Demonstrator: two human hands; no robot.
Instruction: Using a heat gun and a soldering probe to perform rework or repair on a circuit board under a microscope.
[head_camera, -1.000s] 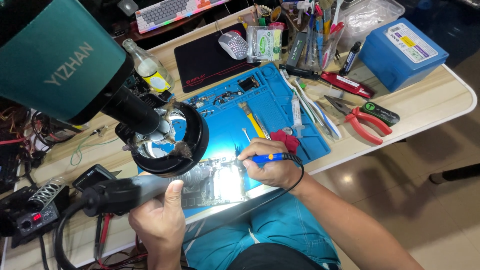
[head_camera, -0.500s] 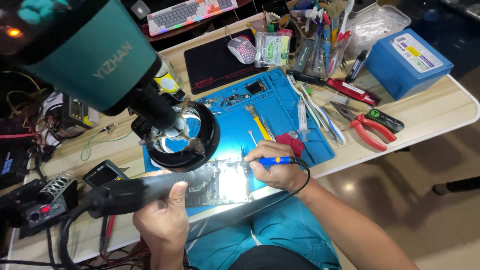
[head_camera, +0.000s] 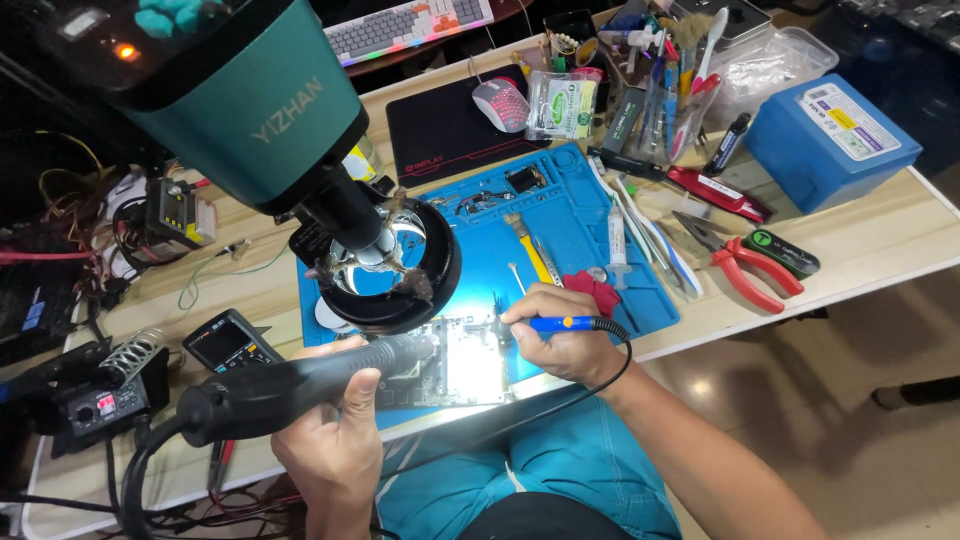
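Note:
My left hand (head_camera: 335, 430) grips a thick black hot-air wand (head_camera: 290, 385), whose nozzle points right at a brightly lit circuit board (head_camera: 462, 365). My right hand (head_camera: 565, 335) holds a slim blue soldering iron (head_camera: 560, 323), tip at the board's upper right edge. The board lies on the front part of a blue work mat (head_camera: 575, 235). Above the board's left side hangs a teal microscope head (head_camera: 235, 95) with a black ring light (head_camera: 385, 265).
Red pliers (head_camera: 745, 270), tweezers, a syringe (head_camera: 617, 245) and a yellow pry tool (head_camera: 530, 250) lie right of the mat. A blue box (head_camera: 830, 140) stands far right. A multimeter (head_camera: 230, 342) and soldering station (head_camera: 90, 400) sit left. Mouse, mousepad and keyboard are behind.
The view has shifted slightly, so the microscope head appears larger and nearer the top. Both hands hold their tools at the board as before.

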